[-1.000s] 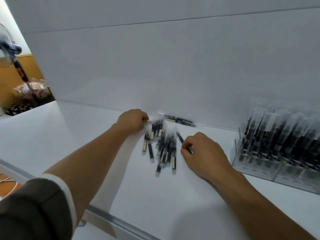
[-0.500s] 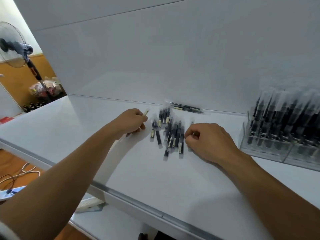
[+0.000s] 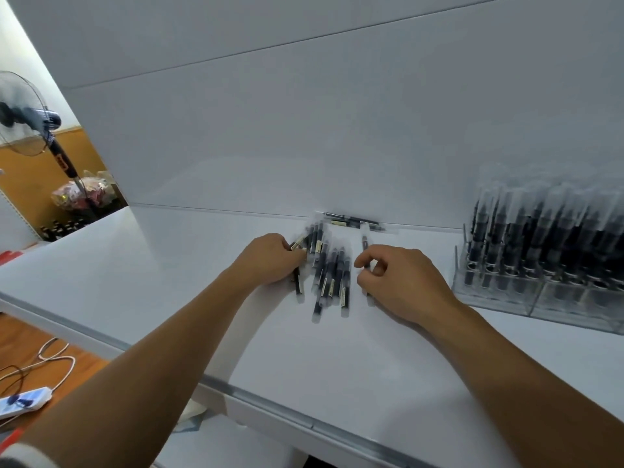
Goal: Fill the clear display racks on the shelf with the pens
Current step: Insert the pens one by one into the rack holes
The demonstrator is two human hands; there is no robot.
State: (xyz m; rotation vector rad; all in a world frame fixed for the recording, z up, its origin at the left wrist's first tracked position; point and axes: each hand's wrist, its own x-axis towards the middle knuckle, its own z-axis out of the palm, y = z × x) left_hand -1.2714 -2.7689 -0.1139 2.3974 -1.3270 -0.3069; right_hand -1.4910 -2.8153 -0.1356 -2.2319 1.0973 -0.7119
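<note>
A loose pile of black pens [image 3: 329, 275] in clear sleeves lies on the white shelf [image 3: 337, 359], between my two hands. My left hand [image 3: 270, 260] rests at the pile's left edge, its fingers curled around a couple of pens. My right hand [image 3: 401, 278] sits at the pile's right side, thumb and forefinger pinched on a single pen [image 3: 365, 244] that points away from me. Two more pens [image 3: 354, 220] lie crosswise against the back wall. The clear display racks [image 3: 526, 298] stand at the right, packed with several upright pens.
The shelf's metal front edge [image 3: 270, 405] runs diagonally below my forearms. A standing fan [image 3: 30, 113] and a bag of goods [image 3: 84, 194] are off to the left. Cables and a power strip [image 3: 23, 401] lie on the floor at lower left.
The view has swung a little to the right and up. My left hand has closed over pens at the pile's left side, and my right hand has opened slightly, pinching one pen.
</note>
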